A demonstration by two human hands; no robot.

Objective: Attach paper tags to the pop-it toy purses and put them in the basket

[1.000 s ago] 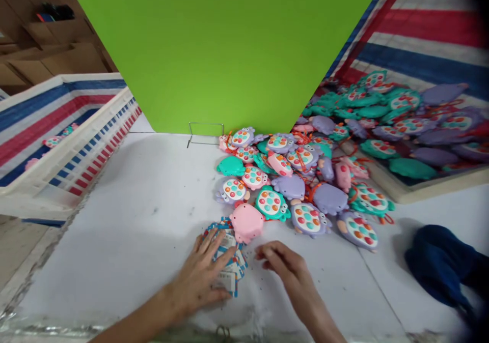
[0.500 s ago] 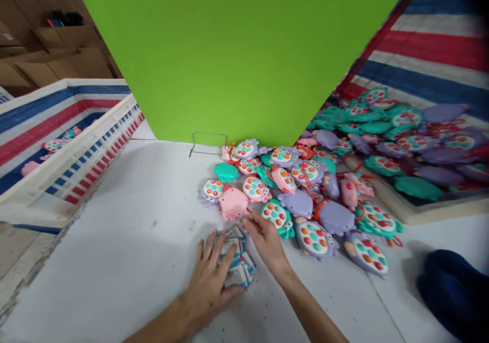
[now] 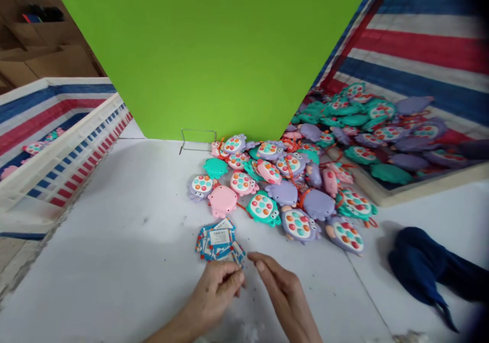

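A loose pile of small printed cards (image 3: 220,237), white and blue with orange bits, lies on the white table. My left hand (image 3: 217,289) is just below the pile, fingers curled and thumb pressed to the index finger; whatever might be in that pinch is hidden. To its right, my right hand (image 3: 284,294) is turned on edge above the table with fingers stretched forward, nothing visible in it. Beyond the cards lie several pop-button crab toys, among them a face-down pink crab toy (image 3: 222,200), a green one (image 3: 263,208) and a purple one (image 3: 300,225).
A white basket (image 3: 82,147) with striped lining stands at left. At right, a lined bin (image 3: 431,196) holds many more toys. A green panel (image 3: 214,58) rises behind the table, with a wire stand (image 3: 198,130) at its foot. Dark blue cloth (image 3: 416,261) lies at right.
My left hand has come off the card pile and drawn back, its fingers now curled. My right hand has moved from beside the pink toy toward me. The view has shifted slightly right.
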